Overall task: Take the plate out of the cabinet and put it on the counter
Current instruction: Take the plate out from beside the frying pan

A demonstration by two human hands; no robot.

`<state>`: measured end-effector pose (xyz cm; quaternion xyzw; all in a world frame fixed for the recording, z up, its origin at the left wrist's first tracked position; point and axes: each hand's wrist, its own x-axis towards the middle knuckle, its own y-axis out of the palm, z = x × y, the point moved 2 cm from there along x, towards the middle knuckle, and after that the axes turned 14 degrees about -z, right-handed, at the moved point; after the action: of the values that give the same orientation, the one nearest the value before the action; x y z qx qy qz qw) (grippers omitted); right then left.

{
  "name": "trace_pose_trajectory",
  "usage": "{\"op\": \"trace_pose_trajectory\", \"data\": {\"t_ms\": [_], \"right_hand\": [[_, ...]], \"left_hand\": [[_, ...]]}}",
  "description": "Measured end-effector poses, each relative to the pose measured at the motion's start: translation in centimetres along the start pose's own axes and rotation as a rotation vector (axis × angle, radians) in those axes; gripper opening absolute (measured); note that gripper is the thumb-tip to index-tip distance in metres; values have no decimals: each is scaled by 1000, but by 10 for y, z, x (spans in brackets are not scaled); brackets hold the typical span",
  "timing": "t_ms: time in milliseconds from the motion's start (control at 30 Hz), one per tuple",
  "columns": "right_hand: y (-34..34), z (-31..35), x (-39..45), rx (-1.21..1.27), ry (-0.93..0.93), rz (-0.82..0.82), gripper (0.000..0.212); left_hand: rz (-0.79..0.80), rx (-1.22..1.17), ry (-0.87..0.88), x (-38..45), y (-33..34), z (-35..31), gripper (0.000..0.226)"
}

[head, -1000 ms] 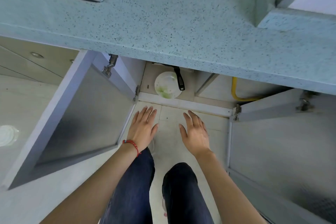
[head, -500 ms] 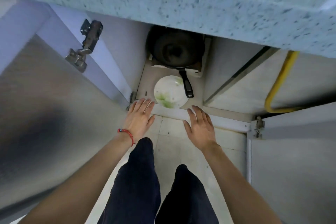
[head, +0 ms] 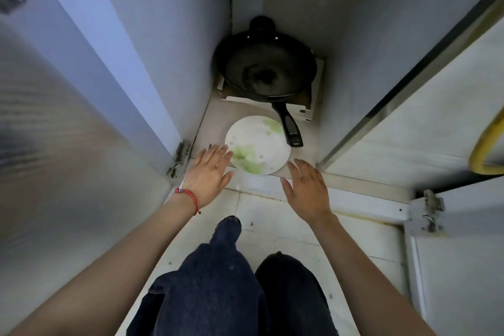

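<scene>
A: Low cabinet (head: 321, 106) under a counter, both doors swung wide, pale floor tiles in front. Dim inside. White plate (head: 257, 144) with green blotches lies flat on the cabinet floor, right at the front lip. Black frying pan (head: 266, 71) sits behind it on a piece of cardboard, its handle (head: 289, 125) pointing forward and ending just beside the plate's right rear rim.

B: Hands?

A: Both empty, fingers spread and straight, palms down. Left hand (head: 208, 169), red cord bracelet on the wrist, has its fingertips at the plate's left edge; touching or just short, I can't tell. Right hand (head: 306, 188) is near the plate's front-right rim, not on it.

B: So the step is the pickup. How to do it well?

A: My read: the plate lies flush on the board, so there's little to hook under. Best bet is to draw it forward until the rim overhangs the lip, then slip fingers beneath from both sides, thumbs on top.

B: Risks?

A: The pan handle. A grab from the right rear could knock it and shift the pan. Keep the right hand to the front-right. The glaze probably makes it slick, so pinch firmly and lift level. Yellow hose (head: 488, 142) on the right is well apart, no concern.

B: Then?

A: Stand and carry it up. The counter isn't in view.
</scene>
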<state>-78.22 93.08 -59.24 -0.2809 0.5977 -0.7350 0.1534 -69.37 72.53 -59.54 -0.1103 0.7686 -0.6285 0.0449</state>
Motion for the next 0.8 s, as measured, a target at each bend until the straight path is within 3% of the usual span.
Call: {"op": "trace_pose_trajectory", "data": {"t_ms": [233, 567, 700, 800], "right_hand": [[54, -18, 6, 35, 37, -20, 47], [106, -26, 27, 239, 233, -89, 42], [126, -28, 40, 332, 395, -42, 47], [135, -28, 48, 369, 478, -53, 47]], "left_hand": [[-52, -67, -42, 15, 48, 13, 60], [-173, -276, -212, 40, 94, 29, 68], [-214, -437, -364, 53, 107, 36, 49], [-261, -504, -432, 58, 116, 41, 48]]}}
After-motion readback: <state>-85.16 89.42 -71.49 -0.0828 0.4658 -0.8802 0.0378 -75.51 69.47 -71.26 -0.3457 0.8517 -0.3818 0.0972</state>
